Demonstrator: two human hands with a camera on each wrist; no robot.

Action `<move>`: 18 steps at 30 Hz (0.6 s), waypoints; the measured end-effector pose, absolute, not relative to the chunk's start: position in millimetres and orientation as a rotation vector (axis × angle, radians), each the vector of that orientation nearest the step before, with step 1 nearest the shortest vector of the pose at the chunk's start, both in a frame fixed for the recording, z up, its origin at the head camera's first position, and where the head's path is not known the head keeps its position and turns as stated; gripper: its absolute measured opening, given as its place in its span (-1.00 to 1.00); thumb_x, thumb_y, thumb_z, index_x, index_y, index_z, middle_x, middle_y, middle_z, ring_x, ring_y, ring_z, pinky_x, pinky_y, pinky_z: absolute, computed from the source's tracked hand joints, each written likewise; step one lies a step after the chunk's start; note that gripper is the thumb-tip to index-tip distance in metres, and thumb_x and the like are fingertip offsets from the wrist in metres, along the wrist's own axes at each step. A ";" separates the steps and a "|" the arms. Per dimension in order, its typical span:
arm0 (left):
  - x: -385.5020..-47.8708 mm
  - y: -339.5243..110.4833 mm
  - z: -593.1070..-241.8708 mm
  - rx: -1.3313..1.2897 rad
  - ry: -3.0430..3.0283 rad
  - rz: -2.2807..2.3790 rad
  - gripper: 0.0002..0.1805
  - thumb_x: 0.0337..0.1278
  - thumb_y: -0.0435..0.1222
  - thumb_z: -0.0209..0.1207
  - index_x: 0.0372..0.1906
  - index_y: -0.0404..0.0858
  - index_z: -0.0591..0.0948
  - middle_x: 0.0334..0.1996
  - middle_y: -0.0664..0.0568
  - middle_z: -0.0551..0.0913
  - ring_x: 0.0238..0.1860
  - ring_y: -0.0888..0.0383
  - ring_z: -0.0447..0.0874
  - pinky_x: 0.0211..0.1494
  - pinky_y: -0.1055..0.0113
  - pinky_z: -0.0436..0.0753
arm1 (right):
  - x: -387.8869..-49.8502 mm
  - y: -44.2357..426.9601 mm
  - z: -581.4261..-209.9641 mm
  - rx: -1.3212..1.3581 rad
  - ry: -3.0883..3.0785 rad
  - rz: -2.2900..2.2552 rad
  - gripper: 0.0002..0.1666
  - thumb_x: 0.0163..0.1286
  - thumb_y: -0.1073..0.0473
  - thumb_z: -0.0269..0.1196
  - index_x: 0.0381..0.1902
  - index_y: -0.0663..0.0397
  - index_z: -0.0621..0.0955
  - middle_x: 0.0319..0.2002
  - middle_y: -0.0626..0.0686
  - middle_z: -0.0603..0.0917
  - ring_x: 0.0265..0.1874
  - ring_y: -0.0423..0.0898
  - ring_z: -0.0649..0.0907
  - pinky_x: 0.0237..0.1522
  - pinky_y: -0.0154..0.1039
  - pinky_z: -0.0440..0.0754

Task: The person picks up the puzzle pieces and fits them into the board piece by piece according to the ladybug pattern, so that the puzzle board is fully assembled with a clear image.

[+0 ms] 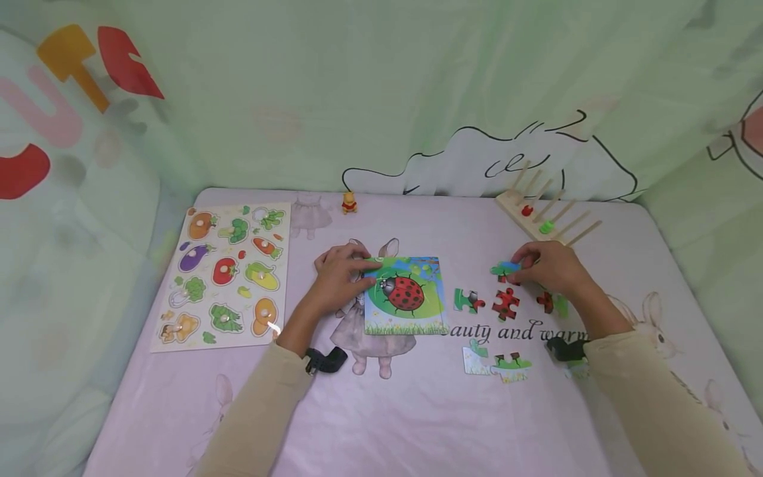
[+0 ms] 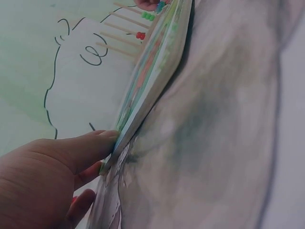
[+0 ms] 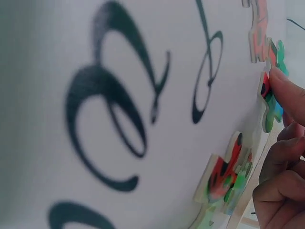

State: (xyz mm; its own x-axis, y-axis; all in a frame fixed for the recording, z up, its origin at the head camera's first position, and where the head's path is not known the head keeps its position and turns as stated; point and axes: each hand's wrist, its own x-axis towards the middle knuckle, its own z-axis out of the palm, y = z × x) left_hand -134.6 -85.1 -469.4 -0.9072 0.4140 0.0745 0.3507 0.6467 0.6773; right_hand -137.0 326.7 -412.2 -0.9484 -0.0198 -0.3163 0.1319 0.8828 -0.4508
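Observation:
At the middle of the table lies a square ladybug picture board (image 1: 405,295). My left hand (image 1: 336,279) grips its left edge between thumb and fingers; the board's thin side (image 2: 143,114) shows in the left wrist view. Off to the right, my right hand (image 1: 551,266) pinches a green, blue and red jigsaw piece (image 1: 505,270) between thumb and finger, at or just above the tabletop. Near it lie a red spotted piece (image 1: 505,304), a green and red piece (image 1: 468,300) and another red piece (image 1: 545,302), the last partly under the right forearm.
Pale and green pieces (image 1: 510,366) lie nearer the front edge. A vegetable peg puzzle (image 1: 217,278) fills the left side. At the back stand a small bear figure (image 1: 349,203) and a wooden peg rack (image 1: 539,222) with red and green beads, just behind the right hand.

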 end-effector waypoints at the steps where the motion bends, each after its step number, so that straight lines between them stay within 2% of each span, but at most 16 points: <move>1: -134.5 -85.0 -469.2 0.645 2.770 1.112 -0.64 0.26 -0.15 0.35 0.15 -0.01 0.75 0.18 0.02 0.57 0.37 -0.08 0.31 0.38 -0.24 0.02 | -137.0 327.0 -412.2 0.081 2.739 -0.694 -0.54 0.24 0.05 0.50 -0.01 0.18 0.65 -0.20 0.18 0.52 -0.19 0.10 0.48 -0.32 -0.16 0.45; 8: -134.5 -85.2 -469.3 0.644 2.769 1.091 -0.65 0.29 -0.13 0.34 0.16 0.01 0.74 0.19 0.04 0.57 0.38 -0.06 0.30 0.38 -0.23 0.02 | -139.6 332.6 -411.9 0.047 2.760 -0.723 -0.67 0.28 0.03 0.48 -0.14 0.12 0.68 -0.24 0.10 0.52 -0.21 0.05 0.47 -0.30 -0.15 0.42; 18: -134.5 -85.4 -469.3 0.645 2.773 1.083 -0.64 0.29 -0.13 0.34 0.16 0.01 0.74 0.21 0.03 0.56 0.38 -0.07 0.30 0.39 -0.24 0.02 | -141.6 325.3 -397.9 0.039 2.694 -0.720 -0.61 0.32 -0.09 0.44 -0.17 0.12 0.69 -0.27 0.08 0.52 -0.20 0.05 0.44 -0.31 -0.15 0.39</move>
